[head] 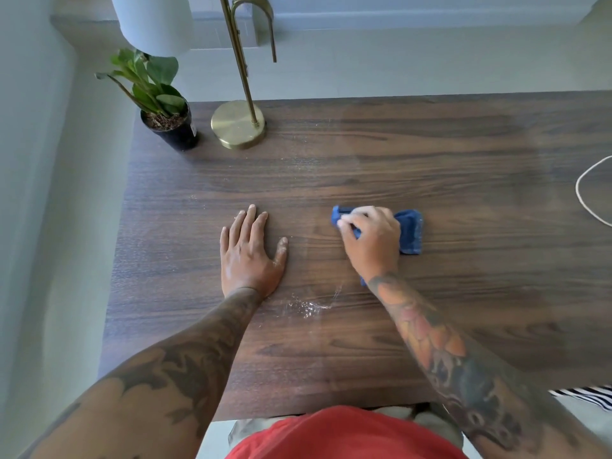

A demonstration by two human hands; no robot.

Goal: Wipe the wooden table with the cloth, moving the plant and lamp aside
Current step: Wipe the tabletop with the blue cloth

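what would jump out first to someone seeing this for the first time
The right hand pressing a blue cloth onto the dark wooden table near its middle, with the left hand flat beside it. Then the brass lamp and potted plant at the far left corner, and white specks between the forearms.

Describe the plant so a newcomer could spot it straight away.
Look at the far left corner of the wooden table. The plant stands there beside the brass lamp. It is the only thing with green leaves, sitting in a small black pot.
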